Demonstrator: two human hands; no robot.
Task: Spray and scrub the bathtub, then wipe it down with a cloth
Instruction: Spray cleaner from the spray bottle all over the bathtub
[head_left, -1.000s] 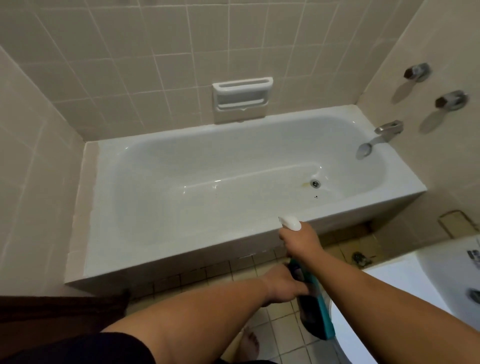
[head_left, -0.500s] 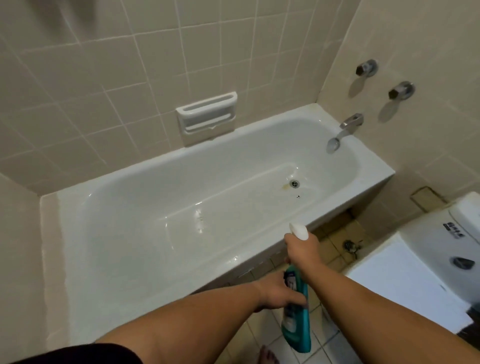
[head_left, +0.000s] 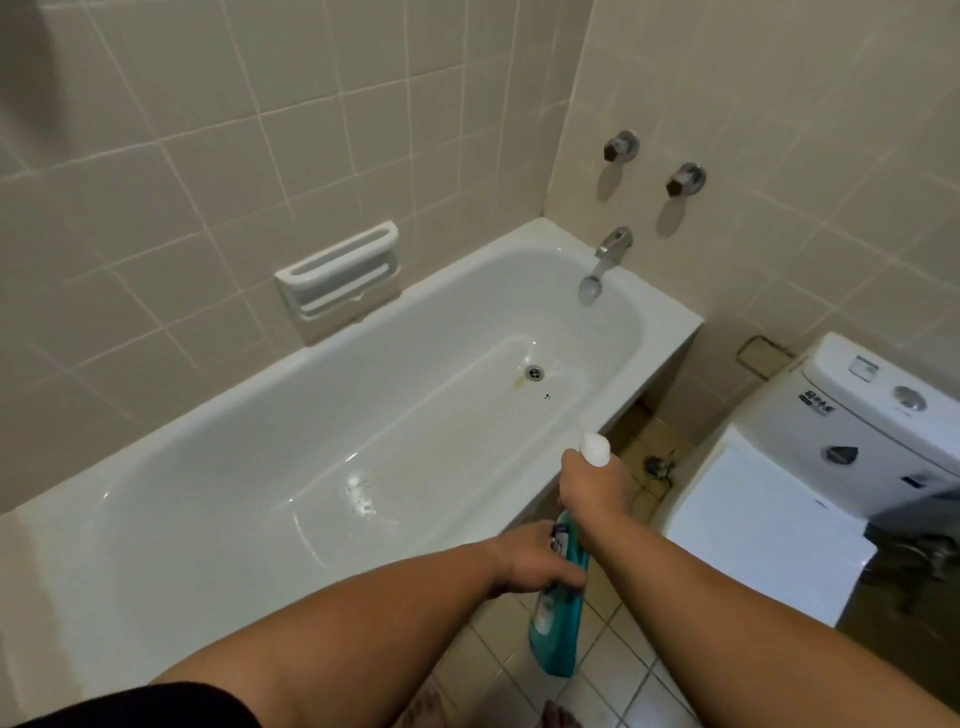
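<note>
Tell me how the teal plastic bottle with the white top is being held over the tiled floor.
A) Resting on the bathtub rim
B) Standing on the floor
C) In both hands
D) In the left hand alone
C: the right hand grips the neck just under the white top, and the left hand holds the body of the teal plastic bottle.

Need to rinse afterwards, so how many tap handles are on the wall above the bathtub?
2. One round chrome tap handle sits higher, nearer the corner; the other tap handle is lower, to its right. Both are above the curved chrome spout. None looks hidden.
</note>
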